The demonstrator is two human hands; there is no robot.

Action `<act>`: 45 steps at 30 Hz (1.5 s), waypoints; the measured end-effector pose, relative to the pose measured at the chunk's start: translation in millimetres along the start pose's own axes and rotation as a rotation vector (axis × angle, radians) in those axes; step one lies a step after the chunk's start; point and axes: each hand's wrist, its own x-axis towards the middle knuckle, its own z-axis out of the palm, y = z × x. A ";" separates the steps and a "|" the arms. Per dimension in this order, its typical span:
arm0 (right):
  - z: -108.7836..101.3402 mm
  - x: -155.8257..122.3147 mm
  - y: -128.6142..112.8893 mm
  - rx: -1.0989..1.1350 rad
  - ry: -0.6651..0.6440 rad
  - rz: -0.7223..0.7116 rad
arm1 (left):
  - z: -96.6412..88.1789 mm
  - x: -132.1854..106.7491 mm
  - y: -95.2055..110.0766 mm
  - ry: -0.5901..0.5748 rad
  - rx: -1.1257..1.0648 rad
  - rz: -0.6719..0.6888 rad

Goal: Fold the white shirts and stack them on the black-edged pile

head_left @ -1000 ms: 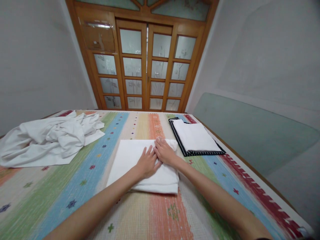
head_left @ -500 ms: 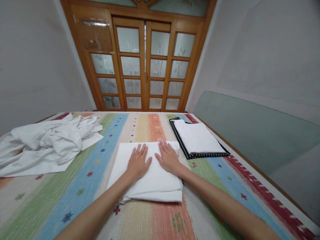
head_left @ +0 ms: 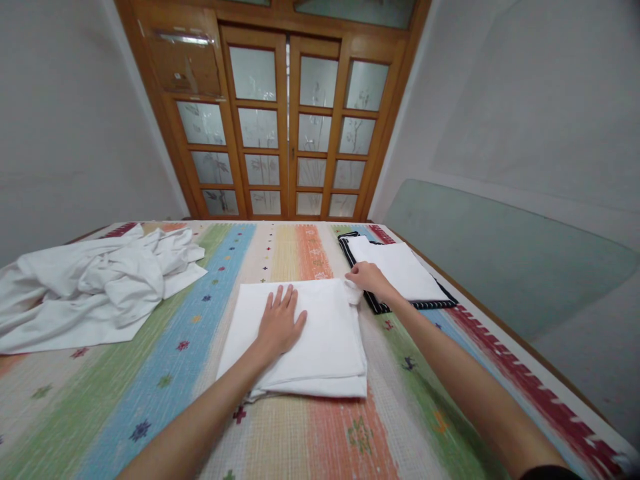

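A folded white cloth (head_left: 320, 340) lies in front of me on a striped, patterned bedspread (head_left: 180, 333). My left hand (head_left: 281, 322) rests flat on its upper left part, fingers stretched out. At the cloth's far right corner, my right hand (head_left: 369, 279) pinches a small loose bit of the fabric between thumb and fingers. Just beyond that hand sits a folded stack (head_left: 405, 273), white on top with a black, white-striped piece under it. A crumpled white cloth (head_left: 100, 283) is heaped at the left.
Wooden doors with glass panes (head_left: 285, 127) stand beyond the far edge. A pale green board (head_left: 505, 253) leans along the right wall, beside the bedspread's red-patterned border (head_left: 520, 360).
My right hand has lifted off the middle of the folded cloth and moved right to its far corner, where it now pinches the fabric. The left hand stays flat in place.
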 end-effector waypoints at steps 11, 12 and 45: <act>-4.6 14.8 -12.4 -0.025 -0.209 0.050 | 0.0 -0.5 0.0 0.020 -0.001 0.006; -6.4 15.7 -12.5 0.041 -0.226 0.068 | -0.2 -0.4 0.1 0.018 0.000 0.007; -5.5 28.8 -22.1 0.345 -0.191 0.216 | -2.1 -0.6 1.0 0.025 -0.020 0.012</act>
